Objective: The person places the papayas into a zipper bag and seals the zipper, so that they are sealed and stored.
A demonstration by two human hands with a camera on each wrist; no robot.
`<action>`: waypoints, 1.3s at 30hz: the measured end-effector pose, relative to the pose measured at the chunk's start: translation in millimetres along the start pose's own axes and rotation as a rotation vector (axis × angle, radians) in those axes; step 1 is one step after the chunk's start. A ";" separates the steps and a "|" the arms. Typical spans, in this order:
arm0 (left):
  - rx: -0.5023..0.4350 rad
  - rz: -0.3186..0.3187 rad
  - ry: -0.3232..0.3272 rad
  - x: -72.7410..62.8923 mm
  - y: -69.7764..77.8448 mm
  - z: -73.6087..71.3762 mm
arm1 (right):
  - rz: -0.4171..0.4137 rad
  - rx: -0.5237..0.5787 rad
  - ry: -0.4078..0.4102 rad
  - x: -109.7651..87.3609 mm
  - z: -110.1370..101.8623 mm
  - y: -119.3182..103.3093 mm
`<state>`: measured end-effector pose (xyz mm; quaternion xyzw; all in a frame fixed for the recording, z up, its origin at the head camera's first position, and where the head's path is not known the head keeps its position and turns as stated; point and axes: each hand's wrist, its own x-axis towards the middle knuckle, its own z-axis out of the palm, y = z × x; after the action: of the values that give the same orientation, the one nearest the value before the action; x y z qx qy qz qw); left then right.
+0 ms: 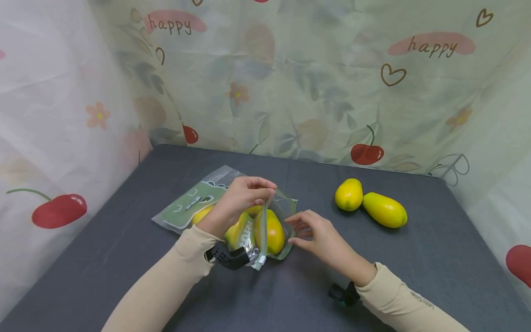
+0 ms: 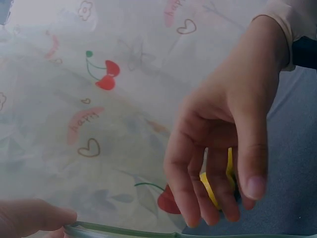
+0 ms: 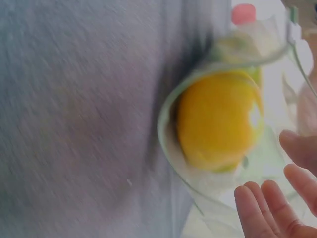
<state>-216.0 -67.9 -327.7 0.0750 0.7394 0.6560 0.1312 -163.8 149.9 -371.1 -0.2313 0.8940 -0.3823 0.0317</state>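
A clear zip bag [image 1: 178, 216] with a green cartoon face lies on the table, its mouth spread toward the right. Several yellow fruits are inside; one rounded yellow fruit [image 1: 274, 233] sits just within the mouth. My left hand [image 1: 240, 198] pinches the upper zip edge between thumb and fingers, as the green zip strip [image 2: 124, 230] in the left wrist view also shows. Beside the mouth, my right hand [image 1: 318, 233] has loosely bent, spread fingers with nothing between them. Whether its fingertips touch the bag film, I cannot tell.
On the dark table [image 1: 448, 258], right of the bag, lie a rounded yellow fruit [image 1: 349, 195] and a longer papaya-like yellow fruit [image 1: 385, 210], end to end. A printed curtain [image 1: 290, 92] stands behind the table. A thin wire stand [image 1: 454, 166] is at the back right corner.
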 end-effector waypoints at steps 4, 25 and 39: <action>0.001 0.001 0.004 0.2 -0.7 -0.2 | 0.016 0.002 0.065 -0.8 -15.3 -0.4; -0.010 0.002 -0.007 0.0 -1.8 -1.3 | 0.131 0.093 0.385 -5.4 -74.8 26.7; -0.025 0.011 -0.011 -0.2 -4.1 -1.9 | 0.268 0.046 0.433 -3.7 -83.1 63.4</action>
<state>-216.1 -70.3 -331.5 0.0808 0.7302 0.6654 0.1326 -204.6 245.2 -357.2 -0.0225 0.8938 -0.4354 -0.1049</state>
